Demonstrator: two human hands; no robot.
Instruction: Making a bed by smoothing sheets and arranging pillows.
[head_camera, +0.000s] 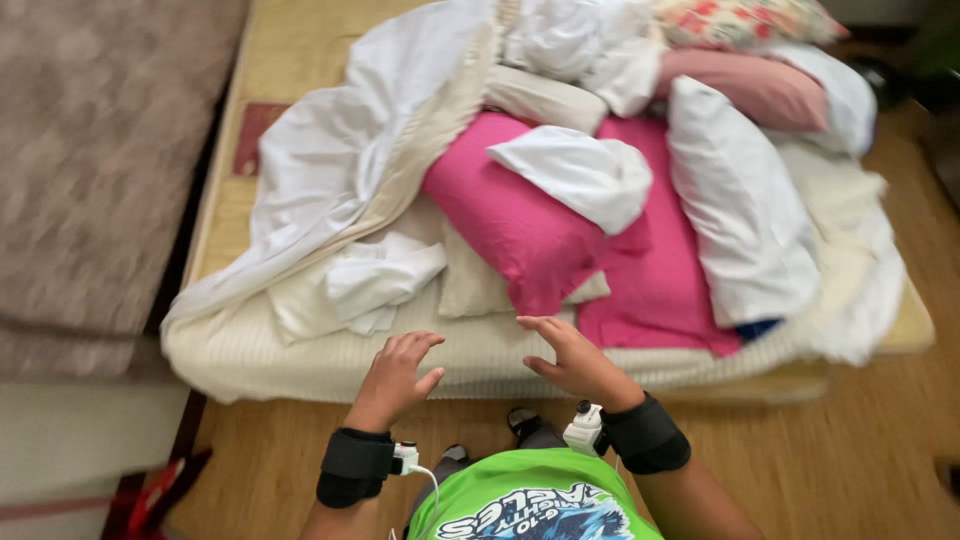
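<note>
- The left hand hovers at the near edge of the mattress, fingers spread and curled, holding nothing.
- The right hand hovers just to the right of it, open with fingers stretched toward the bedding, also empty.
- Both wrists wear black bands with small white devices.
- Nearest the hands, just beyond the fingertips, a pink pillow lies tilted on the mattress, its near corner pointing toward the right hand.
- A pink sheet lies to the right of the pillow, under a long white pillow.
- A small white pillow rests on the pink pillow.
- A rumpled white sheet spreads over the left of the bed, with a folded white cloth near it.
- A floral pillow sits at the far right.
- The wooden floor lies near the person.
</note>
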